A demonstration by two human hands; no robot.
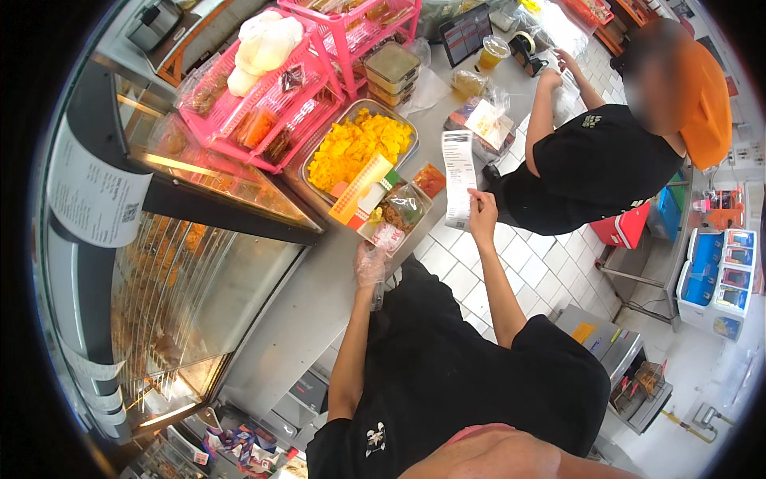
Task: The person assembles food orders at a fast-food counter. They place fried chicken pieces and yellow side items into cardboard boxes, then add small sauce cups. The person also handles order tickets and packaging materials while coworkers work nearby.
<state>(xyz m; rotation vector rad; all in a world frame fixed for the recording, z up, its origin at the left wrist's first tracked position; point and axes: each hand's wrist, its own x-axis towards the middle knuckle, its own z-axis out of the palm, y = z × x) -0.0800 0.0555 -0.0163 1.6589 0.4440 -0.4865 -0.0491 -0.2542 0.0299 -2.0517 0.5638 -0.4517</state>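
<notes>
My right hand (483,211) pinches the lower end of a long white receipt (458,172), which stands up beside the counter. My left hand (369,264), in a clear plastic glove, is closed at the near corner of an open takeaway food box (409,231). In the box are a clear bag of brown food (404,204) and a small red-and-white packet (388,236) against my fingers. The box's orange, green and white patterned lid (363,191) is raised. Behind it sits a metal tray of yellow scrambled egg (363,146).
Pink baskets (263,96) with packets and stacked lidded containers (392,68) stand farther back. A glass display case (207,279) lies left. A co-worker (610,160) in black with an orange head covering works at the far right, near a tablet (466,34) and a cup (493,53).
</notes>
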